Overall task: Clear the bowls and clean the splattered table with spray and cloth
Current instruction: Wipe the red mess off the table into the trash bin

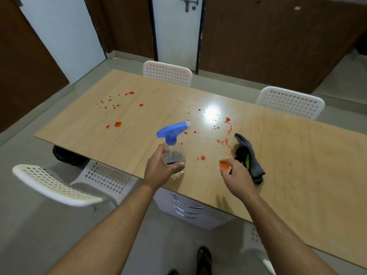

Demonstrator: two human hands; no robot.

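While L hand point(158, 165) grips clear spray btl point(174, 155).

text: none legible | labels: none | spray bottle point(174, 153): no readable marking

Looks like an office meeting room: long wooden table point(297, 155), perforated white plastic chairs point(292, 103), drawer pedestal point(190, 207), wood-panelled walls point(258, 42).

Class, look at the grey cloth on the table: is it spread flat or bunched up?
Bunched up: the grey cloth lies crumpled in folds beside the right hand.
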